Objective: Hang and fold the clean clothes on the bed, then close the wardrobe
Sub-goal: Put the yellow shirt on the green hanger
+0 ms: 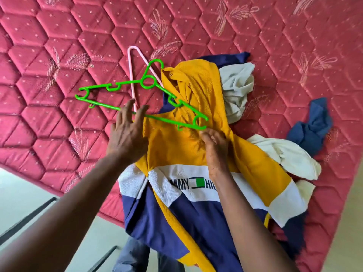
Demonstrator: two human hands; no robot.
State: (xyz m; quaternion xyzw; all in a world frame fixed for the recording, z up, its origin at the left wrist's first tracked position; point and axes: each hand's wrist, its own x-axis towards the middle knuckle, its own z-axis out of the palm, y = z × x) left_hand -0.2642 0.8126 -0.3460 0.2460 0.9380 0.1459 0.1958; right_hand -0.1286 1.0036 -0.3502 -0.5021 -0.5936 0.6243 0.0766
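Observation:
A yellow, white and navy polo shirt (188,154) lies over the near edge of the red quilted mattress (59,46). A green plastic hanger (145,83) lies across its collar end, half on the mattress. A pink hanger (131,75) lies under the green one. My left hand (125,134) hovers with fingers spread at the green hanger's lower bar, beside the shirt's left edge. My right hand (214,148) pinches the yellow fabric just below the hanger's right tip.
A cream garment (237,91) is crumpled behind the shirt and another cream piece (284,154) lies to its right. A dark blue cloth (312,128) sits farther right. Pale floor (23,193) shows at the lower left, past the mattress edge.

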